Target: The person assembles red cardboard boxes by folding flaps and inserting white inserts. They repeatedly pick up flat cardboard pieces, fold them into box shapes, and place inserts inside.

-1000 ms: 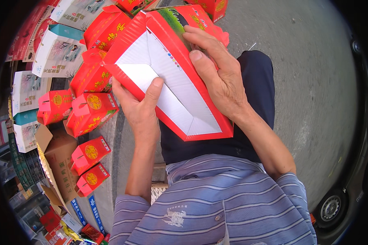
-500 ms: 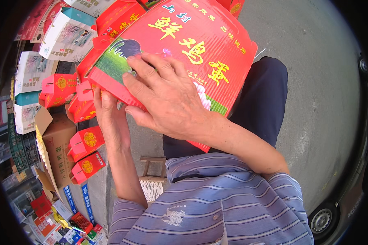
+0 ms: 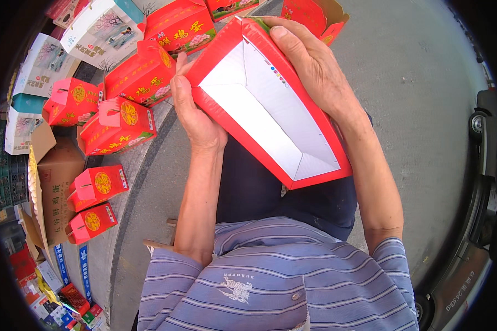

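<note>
Above my lap I hold a red cardboard box (image 3: pixel 259 99), tilted so that its underside faces me. White flaps meet in folded seams there, framed by a red border, with a row of small coloured dots along one flap. My left hand (image 3: pixel 197 113) grips its left corner, thumb at the edge and the other fingers partly hidden behind. Along the upper right side lies my right hand (image 3: pixel 317 71), closed around the edge near the far corner. The box's printed faces are mostly turned away.
Red carry boxes (image 3: pixel 119 127) with gold print line the left side. White and teal boxes (image 3: pixel 47 66) stand beyond them, near an open brown carton (image 3: pixel 61 176). Another red box (image 3: pixel 315 22), its top open, sits at the far side. Parked vehicles (image 3: pixel 480 124) border the grey pavement (image 3: pixel 419 110) on the right.
The box has turned from its printed face to its white-flapped underside. My right hand has moved from lying across the printed face to the right edge; my left hand has shifted right.
</note>
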The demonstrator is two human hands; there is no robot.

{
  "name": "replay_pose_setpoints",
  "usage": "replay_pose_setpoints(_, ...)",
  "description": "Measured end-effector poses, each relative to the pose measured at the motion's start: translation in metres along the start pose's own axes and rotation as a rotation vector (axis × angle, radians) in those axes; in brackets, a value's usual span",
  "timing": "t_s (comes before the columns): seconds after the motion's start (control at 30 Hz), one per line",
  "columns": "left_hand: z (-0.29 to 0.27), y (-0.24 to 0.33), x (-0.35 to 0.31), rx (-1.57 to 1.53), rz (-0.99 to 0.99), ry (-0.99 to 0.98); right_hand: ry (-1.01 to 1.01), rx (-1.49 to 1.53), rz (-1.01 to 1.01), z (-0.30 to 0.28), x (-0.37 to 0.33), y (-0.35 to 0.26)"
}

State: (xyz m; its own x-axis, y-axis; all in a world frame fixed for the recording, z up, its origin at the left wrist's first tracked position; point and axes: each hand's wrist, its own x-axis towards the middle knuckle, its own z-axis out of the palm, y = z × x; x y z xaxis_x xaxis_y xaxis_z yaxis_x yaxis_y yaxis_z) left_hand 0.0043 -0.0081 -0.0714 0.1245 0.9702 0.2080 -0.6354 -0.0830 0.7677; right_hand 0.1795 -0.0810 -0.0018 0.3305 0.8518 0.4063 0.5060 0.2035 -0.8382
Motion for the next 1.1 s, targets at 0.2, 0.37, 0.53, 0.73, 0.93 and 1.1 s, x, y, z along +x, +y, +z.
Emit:
replay_pose_setpoints(0.2,0.034,0.003,-0.002,-0.039,0.027,-0.084,0.025,0.021,0.049,-0.015,-0.001,0.018)
replay_pose_setpoints(0.37,0.044,0.006,0.0,0.108,0.087,-0.119,0.018,0.071,0.096,-0.022,-0.01,0.017)
replay_pose_setpoints(0.53,0.049,0.01,-0.004,0.128,0.059,-0.136,0.062,0.046,0.046,-0.023,-0.013,0.024)
replay_pose_setpoints(0.73,0.058,0.017,0.006,0.138,-0.024,-0.1,-0.166,0.242,0.116,-0.054,-0.001,0.006)
replay_pose_setpoints(0.93,0.058,0.012,0.014,0.084,-0.136,0.037,0.037,0.196,0.075,-0.029,-0.014,0.044)
replay_pose_setpoints(1.1,0.058,0.015,0.011,0.138,-0.123,0.043,0.066,0.104,0.058,-0.038,-0.013,0.043)
